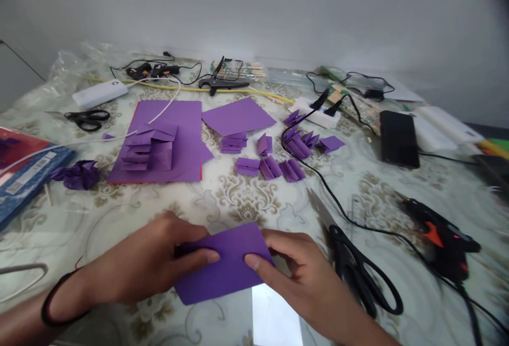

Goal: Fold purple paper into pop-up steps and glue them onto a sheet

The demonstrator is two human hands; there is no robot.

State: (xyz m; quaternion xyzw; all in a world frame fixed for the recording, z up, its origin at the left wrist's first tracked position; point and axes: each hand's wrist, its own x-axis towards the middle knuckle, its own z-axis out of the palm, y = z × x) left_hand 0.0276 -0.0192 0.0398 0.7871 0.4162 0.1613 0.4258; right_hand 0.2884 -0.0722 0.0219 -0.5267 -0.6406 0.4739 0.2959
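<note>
A rectangular piece of purple paper (226,274) is held above the tabletop between both hands. My left hand (159,258) pinches its left side, thumb on top and fingers behind. On the right side my right hand (296,272) grips it the same way, thumb on the face. The fingers behind the paper are partly hidden. Black-handled scissors (358,261) lie open-bladed or closed, I cannot tell, just right of my right hand. Beyond the hands sit several small folded purple paper pieces (270,167) and a purple sheet (238,115).
A glue gun (441,234) with a black cord lies at right, near a black phone-like slab (398,139). Stacked purple sheets (186,123), crumpled purple paper (77,175), small scissors (89,119), a white power strip (316,113) and black pliers-like cutters (217,82) stand farther back.
</note>
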